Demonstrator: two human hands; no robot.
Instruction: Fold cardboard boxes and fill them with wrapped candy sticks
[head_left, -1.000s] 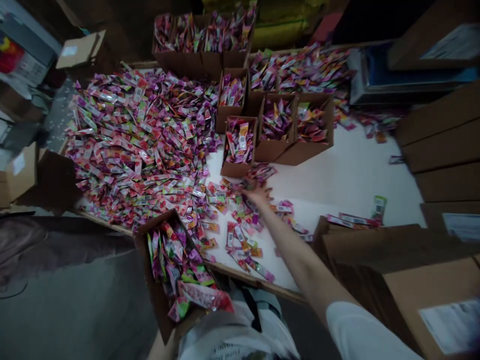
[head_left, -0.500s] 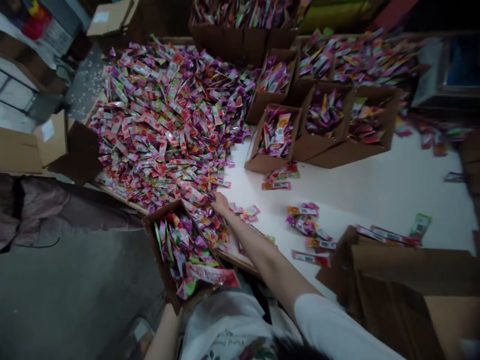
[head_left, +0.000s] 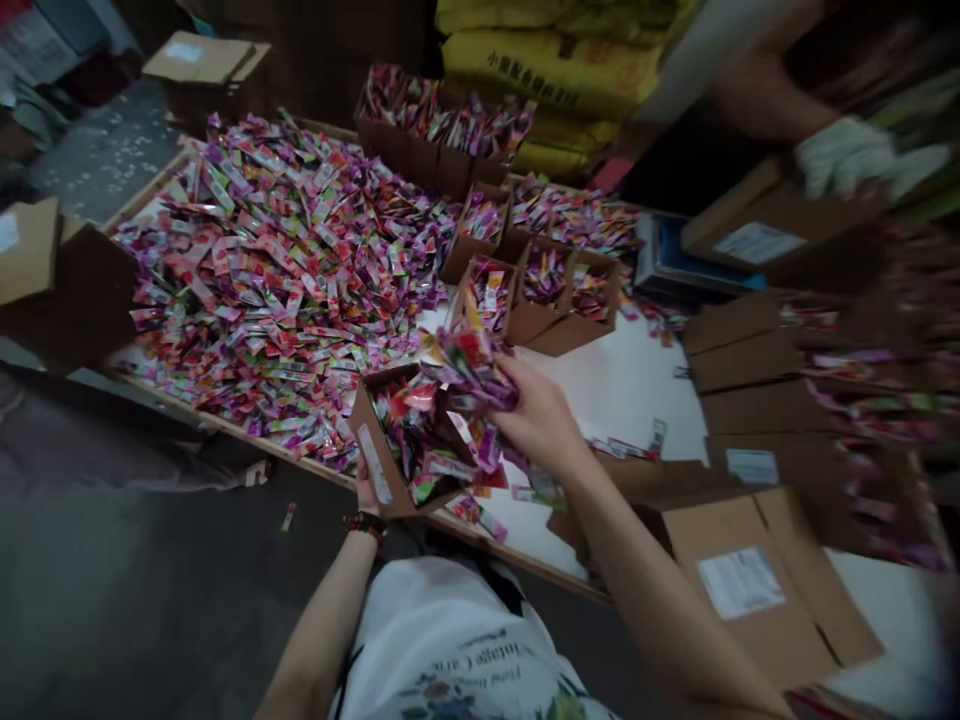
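My left hand (head_left: 367, 491) grips the near left side of a small cardboard box (head_left: 373, 455) at the table's front edge. Colourful candy packets (head_left: 420, 440) fill much of that box. My right hand (head_left: 536, 415) is closed around a bunch of candy packets (head_left: 472, 368), held just above and right of the box. Some packets hang loose below the fingers. A wide heap of the same packets (head_left: 285, 270) covers the table's left part, beyond the box.
Several filled boxes (head_left: 536, 322) stand mid-table, more (head_left: 409, 150) at the back. Open cartons (head_left: 750, 590) crowd the right. A co-worker's gloved hand (head_left: 847, 155) rests at a carton (head_left: 750, 215). Yellow sacks (head_left: 555, 75) are stacked behind. Another person's leg (head_left: 97, 430) is at left.
My right hand has come up from the heap's edge with a bunch of packets. The box has tipped more upright and moved over the table edge. My view has swung right.
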